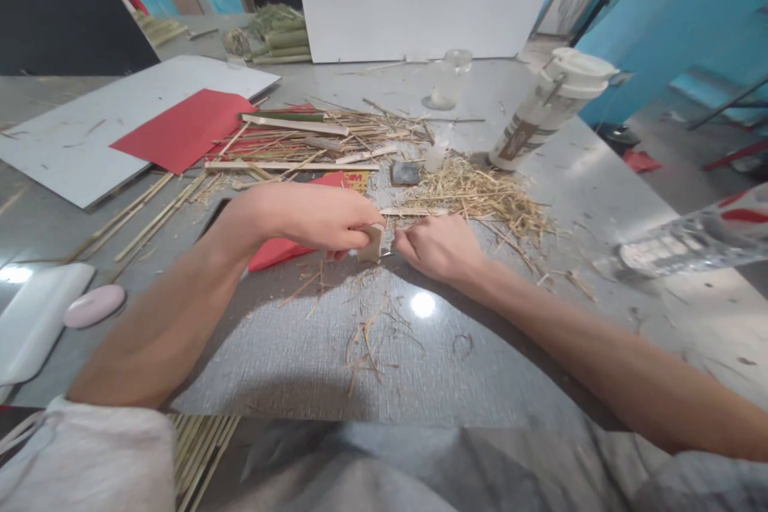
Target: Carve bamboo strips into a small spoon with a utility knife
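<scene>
Gripping a small pale block (373,243) of wood or bamboo, the left hand (318,216) has its fingers curled tight around the piece, holding it just above the grey table (288,352) at the centre of the scene. Right beside it, the right hand (441,246) is closed in a loose fist, fingertips pinched on something thin and dark at the block's edge; what that item is cannot be told from here. The two hands nearly touch. Shavings (366,336) lie scattered on the table just under them. Behind the hands, a heap of straw-like fibres (480,196) sits to the right, and a bundle of long bamboo strips (300,136) lies across a red sheet (186,128) to the left. A small yellow-and-red label (358,178) peeks out near the strips, its print too blurred to read. A tall paper cup (549,108) with a white lid carries a dark printed band, also unreadable. A plastic bottle (690,244) lies at far right, and a pinkish oval object (94,306) rests at far left.
</scene>
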Demonstrator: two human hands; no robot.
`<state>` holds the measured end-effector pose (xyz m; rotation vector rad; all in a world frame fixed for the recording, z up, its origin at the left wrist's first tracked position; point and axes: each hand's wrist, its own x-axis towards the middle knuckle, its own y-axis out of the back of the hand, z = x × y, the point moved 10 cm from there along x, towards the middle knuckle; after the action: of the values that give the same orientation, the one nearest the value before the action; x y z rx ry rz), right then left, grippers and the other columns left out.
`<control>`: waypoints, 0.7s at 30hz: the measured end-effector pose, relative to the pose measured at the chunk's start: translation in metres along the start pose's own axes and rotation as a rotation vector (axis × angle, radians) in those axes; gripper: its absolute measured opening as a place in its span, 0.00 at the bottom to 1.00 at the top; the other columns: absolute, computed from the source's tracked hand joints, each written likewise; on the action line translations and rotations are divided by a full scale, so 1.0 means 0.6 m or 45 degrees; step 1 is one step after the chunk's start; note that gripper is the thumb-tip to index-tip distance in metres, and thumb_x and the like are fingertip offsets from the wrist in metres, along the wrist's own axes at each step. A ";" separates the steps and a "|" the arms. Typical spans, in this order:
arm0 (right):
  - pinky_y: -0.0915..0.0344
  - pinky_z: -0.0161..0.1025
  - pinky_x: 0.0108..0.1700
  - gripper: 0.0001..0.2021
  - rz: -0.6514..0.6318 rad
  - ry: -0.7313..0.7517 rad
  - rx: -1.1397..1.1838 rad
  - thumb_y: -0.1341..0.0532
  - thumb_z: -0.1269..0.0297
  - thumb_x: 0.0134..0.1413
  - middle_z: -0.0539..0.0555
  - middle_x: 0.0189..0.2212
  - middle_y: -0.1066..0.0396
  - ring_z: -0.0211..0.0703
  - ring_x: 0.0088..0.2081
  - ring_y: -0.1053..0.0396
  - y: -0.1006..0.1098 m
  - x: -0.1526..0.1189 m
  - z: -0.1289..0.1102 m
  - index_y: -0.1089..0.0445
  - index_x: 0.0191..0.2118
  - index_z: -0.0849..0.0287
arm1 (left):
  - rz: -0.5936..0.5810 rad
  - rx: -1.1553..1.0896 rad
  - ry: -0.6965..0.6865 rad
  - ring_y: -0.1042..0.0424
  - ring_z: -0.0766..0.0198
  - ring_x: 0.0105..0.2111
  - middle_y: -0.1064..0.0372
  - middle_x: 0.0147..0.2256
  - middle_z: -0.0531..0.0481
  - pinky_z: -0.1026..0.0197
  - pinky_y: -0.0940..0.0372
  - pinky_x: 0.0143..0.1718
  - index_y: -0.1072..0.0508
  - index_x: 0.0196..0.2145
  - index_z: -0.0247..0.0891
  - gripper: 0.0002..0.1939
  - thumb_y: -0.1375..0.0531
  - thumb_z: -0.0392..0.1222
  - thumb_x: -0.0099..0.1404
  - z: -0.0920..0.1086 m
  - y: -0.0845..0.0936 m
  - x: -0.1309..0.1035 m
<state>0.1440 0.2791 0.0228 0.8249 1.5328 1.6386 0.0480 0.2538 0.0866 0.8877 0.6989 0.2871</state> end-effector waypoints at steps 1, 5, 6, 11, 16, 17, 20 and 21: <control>0.50 0.43 0.32 0.32 -0.003 0.013 -0.003 0.53 0.52 0.76 0.62 0.29 0.19 0.48 0.29 0.28 -0.001 0.001 -0.004 0.17 0.31 0.59 | 0.006 0.021 0.016 0.24 0.60 0.29 0.21 0.31 0.51 0.60 0.38 0.31 0.25 0.37 0.41 0.09 0.45 0.35 0.69 -0.001 0.001 -0.001; 0.50 0.43 0.32 0.31 -0.003 0.038 -0.006 0.52 0.52 0.76 0.61 0.29 0.19 0.47 0.28 0.29 0.001 0.001 -0.007 0.17 0.30 0.58 | 0.047 0.097 0.055 0.24 0.59 0.30 0.20 0.33 0.50 0.60 0.39 0.31 0.24 0.37 0.41 0.09 0.44 0.35 0.68 0.002 0.006 -0.003; 0.50 0.44 0.32 0.32 0.000 0.033 -0.006 0.53 0.52 0.76 0.61 0.29 0.19 0.47 0.28 0.29 0.001 0.001 -0.004 0.17 0.30 0.59 | 0.046 0.097 0.060 0.24 0.60 0.30 0.20 0.32 0.50 0.60 0.39 0.31 0.24 0.37 0.41 0.09 0.44 0.34 0.68 0.003 0.006 -0.003; 0.52 0.44 0.31 0.35 0.013 -0.005 -0.004 0.57 0.52 0.78 0.62 0.29 0.19 0.47 0.28 0.29 0.003 0.000 0.012 0.16 0.33 0.60 | 0.018 0.048 0.042 0.24 0.60 0.30 0.22 0.30 0.52 0.61 0.38 0.31 0.23 0.39 0.41 0.10 0.45 0.34 0.69 0.005 0.006 -0.002; 0.52 0.44 0.32 0.32 0.008 0.026 -0.015 0.54 0.53 0.77 0.62 0.29 0.19 0.49 0.30 0.27 0.001 0.002 -0.001 0.16 0.31 0.60 | 0.020 0.031 -0.020 0.24 0.61 0.31 0.22 0.32 0.52 0.61 0.37 0.32 0.23 0.40 0.41 0.11 0.45 0.34 0.70 0.003 0.003 0.002; 0.51 0.43 0.32 0.31 0.006 0.042 -0.014 0.53 0.54 0.76 0.62 0.29 0.19 0.49 0.30 0.27 0.001 0.003 -0.006 0.17 0.31 0.59 | 0.020 0.029 -0.017 0.24 0.61 0.31 0.22 0.32 0.52 0.62 0.36 0.32 0.22 0.40 0.41 0.11 0.45 0.34 0.70 0.001 0.002 0.003; 0.52 0.43 0.32 0.30 0.002 0.078 -0.008 0.52 0.55 0.76 0.61 0.29 0.19 0.48 0.29 0.28 0.003 0.001 -0.012 0.17 0.31 0.58 | 0.029 0.024 -0.001 0.24 0.62 0.30 0.21 0.31 0.53 0.62 0.36 0.32 0.20 0.41 0.41 0.12 0.45 0.34 0.69 -0.008 0.010 -0.002; 0.52 0.44 0.32 0.30 0.001 0.076 -0.004 0.53 0.55 0.76 0.61 0.29 0.19 0.48 0.29 0.28 0.004 0.001 -0.011 0.17 0.31 0.58 | 0.043 0.017 0.003 0.24 0.62 0.30 0.21 0.31 0.53 0.62 0.36 0.32 0.20 0.41 0.41 0.13 0.44 0.34 0.69 -0.012 0.017 -0.008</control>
<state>0.1380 0.2760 0.0246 0.7813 1.5705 1.6798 0.0403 0.2621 0.0940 0.9124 0.6891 0.3136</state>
